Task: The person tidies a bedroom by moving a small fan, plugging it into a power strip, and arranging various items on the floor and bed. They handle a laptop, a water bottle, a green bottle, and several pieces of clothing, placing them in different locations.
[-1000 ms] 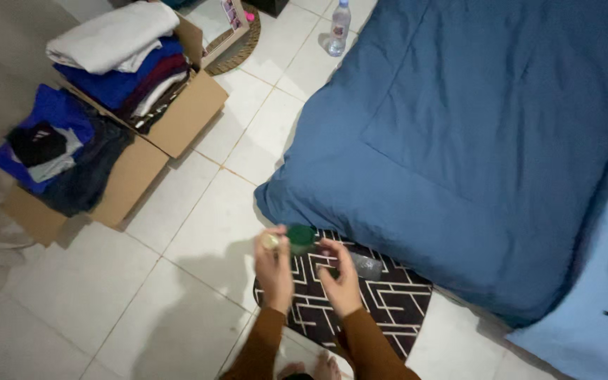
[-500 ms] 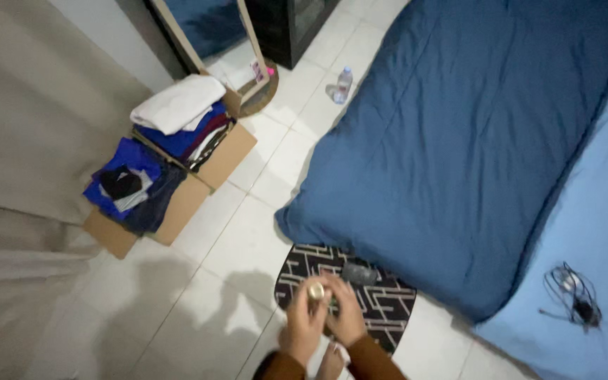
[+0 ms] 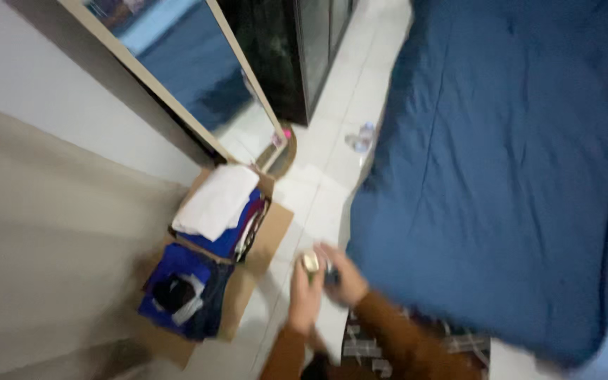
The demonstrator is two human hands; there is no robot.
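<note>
White tiles lie between cardboard box [image 3: 248, 271] and blue bed [image 3: 501, 183]; both hands [image 3: 325, 281] together clasp a small jar [image 3: 311, 263].

An open brown cardboard box [image 3: 265, 243] sits on the floor by the curtain, packed with folded clothes (white, blue, dark red); no labels, signs or screens show.

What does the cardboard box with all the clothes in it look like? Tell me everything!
The cardboard box is brown and open, with its flaps folded outward. It sits on the pale tiled floor near a beige curtain and a leaning mirror. Folded clothes fill it: a white pile on top at one end, blue and dark red layers beneath, and blue and black garments at the other. The picture is blurry.
</note>
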